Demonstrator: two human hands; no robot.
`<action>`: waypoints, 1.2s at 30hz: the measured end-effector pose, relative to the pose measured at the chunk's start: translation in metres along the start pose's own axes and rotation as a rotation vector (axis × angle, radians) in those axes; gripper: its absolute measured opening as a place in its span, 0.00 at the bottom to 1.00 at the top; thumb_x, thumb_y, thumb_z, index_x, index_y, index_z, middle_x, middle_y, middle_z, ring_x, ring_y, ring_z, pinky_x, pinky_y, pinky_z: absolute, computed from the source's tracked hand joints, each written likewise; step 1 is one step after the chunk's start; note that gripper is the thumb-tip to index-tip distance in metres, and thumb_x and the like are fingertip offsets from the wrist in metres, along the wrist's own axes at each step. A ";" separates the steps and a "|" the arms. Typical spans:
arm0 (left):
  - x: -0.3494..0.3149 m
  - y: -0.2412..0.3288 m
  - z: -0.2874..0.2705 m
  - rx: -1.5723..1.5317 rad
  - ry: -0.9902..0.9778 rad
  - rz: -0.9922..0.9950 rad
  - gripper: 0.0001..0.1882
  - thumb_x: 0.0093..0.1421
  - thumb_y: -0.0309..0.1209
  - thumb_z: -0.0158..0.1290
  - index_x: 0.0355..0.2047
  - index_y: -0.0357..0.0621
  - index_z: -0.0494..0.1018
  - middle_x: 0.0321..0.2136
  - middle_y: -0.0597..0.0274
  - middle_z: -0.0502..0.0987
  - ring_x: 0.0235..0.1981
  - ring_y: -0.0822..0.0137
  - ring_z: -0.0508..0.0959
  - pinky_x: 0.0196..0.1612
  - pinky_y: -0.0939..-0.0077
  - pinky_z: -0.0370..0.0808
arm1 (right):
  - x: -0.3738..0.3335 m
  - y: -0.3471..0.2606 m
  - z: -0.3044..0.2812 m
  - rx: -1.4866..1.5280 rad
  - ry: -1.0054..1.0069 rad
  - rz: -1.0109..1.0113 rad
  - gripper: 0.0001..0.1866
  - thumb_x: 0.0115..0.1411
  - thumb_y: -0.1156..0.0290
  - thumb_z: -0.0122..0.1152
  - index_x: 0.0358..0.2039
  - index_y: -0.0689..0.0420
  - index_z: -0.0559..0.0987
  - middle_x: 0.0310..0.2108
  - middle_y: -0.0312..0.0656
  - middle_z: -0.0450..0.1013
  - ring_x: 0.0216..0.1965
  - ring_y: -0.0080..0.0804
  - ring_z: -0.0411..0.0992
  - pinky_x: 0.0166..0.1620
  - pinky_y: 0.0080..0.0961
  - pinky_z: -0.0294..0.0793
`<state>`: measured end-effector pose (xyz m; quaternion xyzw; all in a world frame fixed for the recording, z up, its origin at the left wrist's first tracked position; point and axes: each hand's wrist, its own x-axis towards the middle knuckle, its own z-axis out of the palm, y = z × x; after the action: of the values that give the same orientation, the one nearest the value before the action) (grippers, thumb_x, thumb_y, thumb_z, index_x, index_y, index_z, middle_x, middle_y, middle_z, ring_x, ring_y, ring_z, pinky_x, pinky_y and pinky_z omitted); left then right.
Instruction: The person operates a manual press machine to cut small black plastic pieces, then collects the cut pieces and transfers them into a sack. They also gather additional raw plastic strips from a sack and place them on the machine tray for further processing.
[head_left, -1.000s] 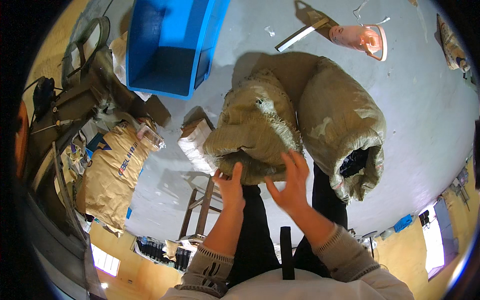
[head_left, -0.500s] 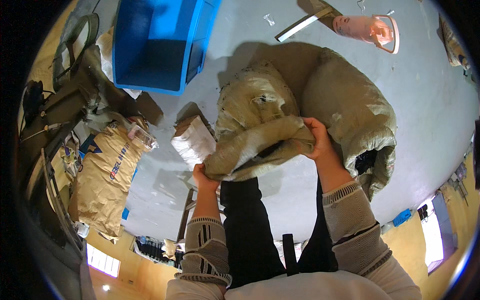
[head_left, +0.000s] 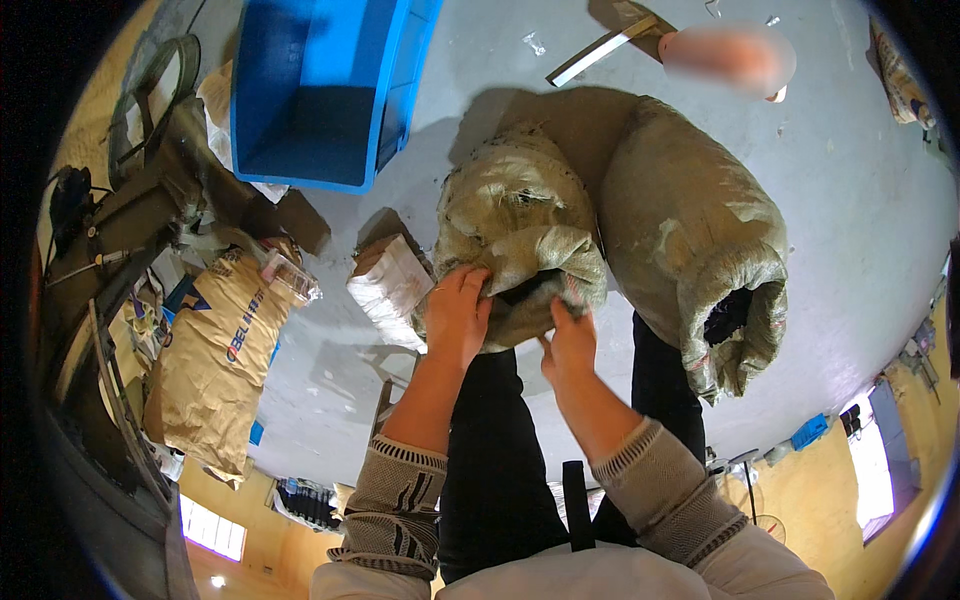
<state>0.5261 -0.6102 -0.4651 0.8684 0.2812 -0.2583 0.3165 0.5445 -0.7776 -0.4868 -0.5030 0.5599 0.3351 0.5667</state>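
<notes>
A full, khaki woven sack stands in front of me, its rolled mouth facing me with a dark opening. My left hand is closed over the left side of that mouth, fingertips on the inner fold. At the front of the rim, my right hand pinches the cloth, its fingers partly smeared by motion. A second, taller woven sack leans beside the first on the right. Its rolled mouth shows dark contents, and neither hand touches it.
A blue bin stands at the far left. Nearer are a white block-shaped bundle and a printed brown paper sack beside dark machinery. A blurred pink object and a pale strip lie far right.
My hands have come closer together, the right moving left and toward me. The sack's mouth, stretched wide before, is now narrower and folded down around the opening.
</notes>
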 end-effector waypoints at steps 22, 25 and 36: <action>-0.023 -0.013 0.008 -0.764 0.488 -0.960 0.35 0.56 0.45 0.58 0.53 0.36 0.55 0.48 0.51 0.65 0.48 0.62 0.66 0.46 0.70 0.68 | -0.070 -0.055 -0.055 -1.120 -0.230 -1.001 0.28 0.47 0.68 0.67 0.48 0.60 0.69 0.49 0.53 0.63 0.52 0.50 0.60 0.56 0.42 0.57; -0.013 0.008 0.035 -1.154 0.345 -1.141 0.39 0.53 0.42 0.61 0.57 0.48 0.49 0.51 0.52 0.63 0.48 0.61 0.68 0.41 0.66 0.71 | -0.034 -0.063 0.006 -1.361 -0.145 -1.143 0.32 0.49 0.69 0.66 0.54 0.60 0.65 0.56 0.50 0.60 0.56 0.48 0.58 0.57 0.40 0.57; -0.034 -0.070 0.059 -1.785 0.211 -1.094 0.21 0.52 0.24 0.43 0.49 0.39 0.68 0.43 0.52 0.74 0.43 0.53 0.74 0.48 0.58 0.72 | 0.083 -0.160 0.073 -0.265 -0.099 0.175 0.16 0.59 0.65 0.48 0.42 0.61 0.75 0.41 0.49 0.72 0.41 0.42 0.70 0.44 0.41 0.70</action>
<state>0.4404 -0.6177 -0.5116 0.0929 0.7495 0.0117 0.6553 0.7295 -0.7671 -0.5458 -0.5055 0.5238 0.4787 0.4908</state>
